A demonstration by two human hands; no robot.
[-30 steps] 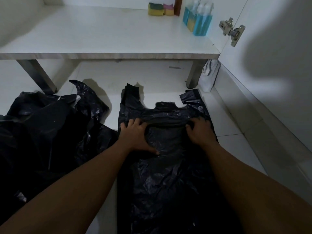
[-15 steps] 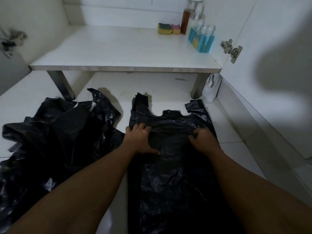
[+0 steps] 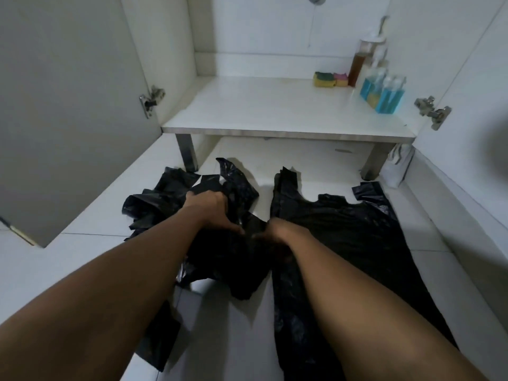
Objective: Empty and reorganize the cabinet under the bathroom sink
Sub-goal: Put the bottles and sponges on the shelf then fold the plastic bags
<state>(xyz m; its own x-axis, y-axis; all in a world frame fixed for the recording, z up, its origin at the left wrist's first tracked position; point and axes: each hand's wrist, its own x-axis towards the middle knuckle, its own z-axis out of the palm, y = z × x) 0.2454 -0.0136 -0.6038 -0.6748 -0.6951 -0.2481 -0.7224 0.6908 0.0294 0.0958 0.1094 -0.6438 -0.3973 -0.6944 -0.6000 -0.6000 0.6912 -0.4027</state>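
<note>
A crumpled black plastic bag [image 3: 154,204] lies bunched on the white floor tiles left of centre. My left hand [image 3: 211,213] is closed on its upper folds. My right hand [image 3: 277,232] grips the same bag's right edge, its fingers partly hidden in the plastic. A second black bag [image 3: 357,243] lies spread flat on the floor to the right, its two handles pointing toward the cabinet. The open cabinet's white bottom shelf [image 3: 275,114] stands beyond both bags.
Blue liquid bottles [image 3: 384,94], a brown bottle [image 3: 360,67] and sponges [image 3: 330,79] sit at the shelf's back right. Cabinet doors stand open at the left [image 3: 68,105] and right [image 3: 467,92]. A small white bag [image 3: 398,169] leans by the right cabinet leg.
Both hands left the flat bag on the right and moved left onto the crumpled bag, taking hold of it. The camera tilted up, showing more of the cabinet.
</note>
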